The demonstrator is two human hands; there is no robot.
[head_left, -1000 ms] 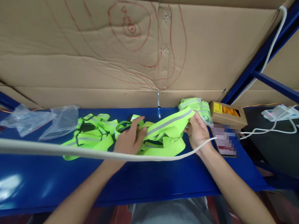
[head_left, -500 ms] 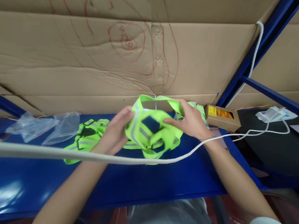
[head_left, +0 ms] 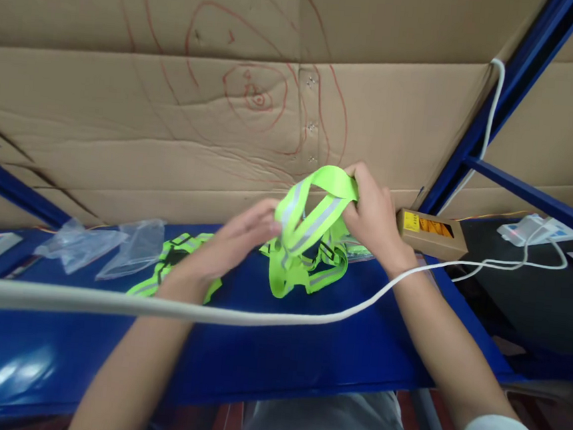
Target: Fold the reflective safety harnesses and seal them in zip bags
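The looped strap (head_left: 318, 224) is neon green, grey-striped.

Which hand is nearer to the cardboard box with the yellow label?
Right. The right hand, holding the looped green strap, is just left of the cardboard box; the left hand is farther left, at the strap's opposite side.

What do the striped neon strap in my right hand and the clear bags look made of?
Striped neon strap: probably synthetic webbing, matte yellow-green with a grey stripe; it bends in flat, soft loops. Clear bags: likely thin plastic film, glossy, see-through and crinkled.
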